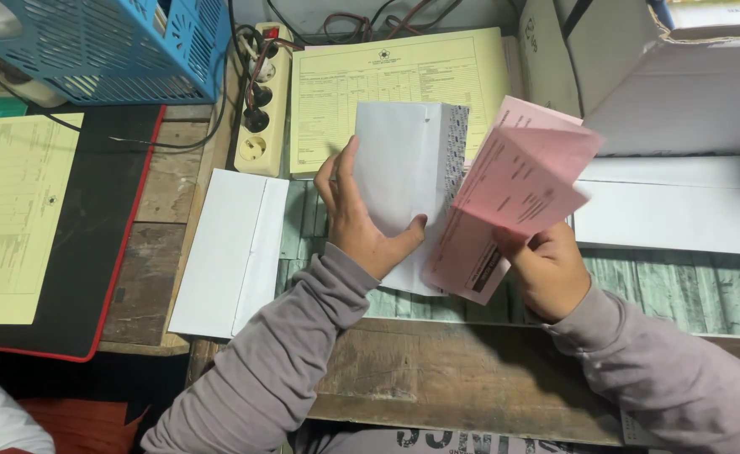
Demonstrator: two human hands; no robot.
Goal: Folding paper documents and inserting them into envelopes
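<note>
Two hands work above the desk's (pixel 437 378) near edge: left hand (pixel 362 223) clamped on a white envelope (pixel 404 168), right hand (pixel 547 269) pinching a folded pink sheet (pixel 517 189).

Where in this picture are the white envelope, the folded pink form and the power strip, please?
white envelope (pixel 399 168): head view, on its plain upper panel, above the left hand's thumb.
folded pink form (pixel 521 181): head view, on the middle of its front fold.
power strip (pixel 261 109): head view, on its cream casing between sockets.

Right hand (pixel 547 269) fingers hidden behind pink sheet (pixel 517 189); form print illegible.
</note>
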